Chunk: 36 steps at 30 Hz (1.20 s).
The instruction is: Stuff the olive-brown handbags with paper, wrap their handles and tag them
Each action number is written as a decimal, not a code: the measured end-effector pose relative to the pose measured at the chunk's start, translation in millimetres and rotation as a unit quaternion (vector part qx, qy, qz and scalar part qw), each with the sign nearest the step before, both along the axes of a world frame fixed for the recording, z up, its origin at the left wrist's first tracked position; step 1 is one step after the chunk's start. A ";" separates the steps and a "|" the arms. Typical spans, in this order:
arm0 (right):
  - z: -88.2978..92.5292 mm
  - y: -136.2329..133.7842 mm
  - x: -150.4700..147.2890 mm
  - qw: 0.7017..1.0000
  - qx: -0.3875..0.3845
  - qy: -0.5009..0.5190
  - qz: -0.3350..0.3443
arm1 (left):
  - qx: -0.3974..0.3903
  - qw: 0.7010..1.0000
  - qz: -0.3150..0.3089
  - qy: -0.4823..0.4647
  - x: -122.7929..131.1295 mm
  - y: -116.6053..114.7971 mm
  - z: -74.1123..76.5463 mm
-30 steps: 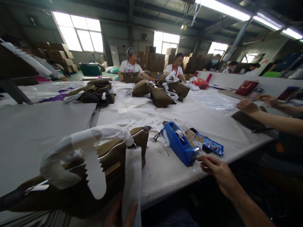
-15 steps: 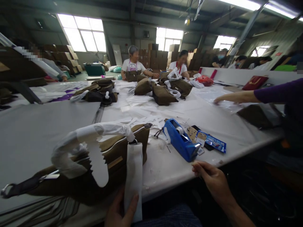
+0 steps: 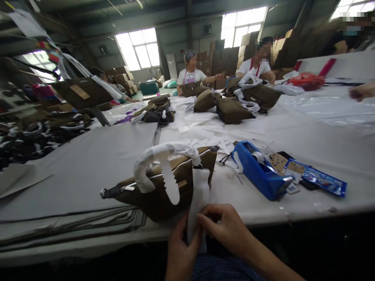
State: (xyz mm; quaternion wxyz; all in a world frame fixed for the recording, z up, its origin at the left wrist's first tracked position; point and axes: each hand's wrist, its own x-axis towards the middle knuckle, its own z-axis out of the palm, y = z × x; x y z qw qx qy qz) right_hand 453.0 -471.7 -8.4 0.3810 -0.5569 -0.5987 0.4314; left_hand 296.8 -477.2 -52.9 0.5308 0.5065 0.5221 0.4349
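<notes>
A brown zippered bag [image 3: 164, 195] stands near the table's front edge, its curved handle [image 3: 152, 156] wrapped in white. A white paper strip [image 3: 199, 191] hangs from the ring at the bag's right end, over the front edge. My left hand [image 3: 185, 242] is closed around the strip's lower part. Beside it, my right hand [image 3: 221, 226] pinches at the strip's right edge; anything small between those fingertips is hidden. To the right sits a blue tape dispenser [image 3: 260, 171].
A blue packet [image 3: 325, 179] and cards lie right of the dispenser. More brown bags [image 3: 234, 109] rest farther back, where two people sit. Another person's hand [image 3: 363, 91] is at the right edge. Folded dark material [image 3: 117, 222] lies at front left.
My right hand has moved left from beside the tape dispenser to the white strip. My left hand still holds the strip. The view has turned, and the neighbour's arm has mostly left it.
</notes>
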 end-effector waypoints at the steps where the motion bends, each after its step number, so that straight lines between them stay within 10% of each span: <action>1: -0.4 2.5 -0.1 1.000 0.000 -0.027 0.003 | 0.005 1.000 0.001 0.008 -1.1 -0.9 0.2; 15: 4.4 0.9 16.1 0.940 -0.002 -0.338 -0.054 | -0.007 0.999 0.043 -0.001 -0.4 -4.1 0.2; 19: -17.9 7.2 25.2 0.994 -0.077 -0.081 0.011 | -0.061 0.992 0.007 -0.110 0.1 -6.8 -1.1; 23: -44.8 11.7 22.5 0.956 -0.134 0.237 0.106 | -0.131 0.961 -0.050 -0.239 6.2 -8.8 -1.9; 32: -24.4 -13.9 29.3 0.980 -0.047 0.182 -0.070 | -0.157 0.955 0.000 -0.253 10.7 -9.2 -8.9; 36: -14.6 -25.2 16.8 0.986 -0.025 0.162 -0.035 | -0.137 0.967 -0.009 -0.216 15.9 -9.0 -9.9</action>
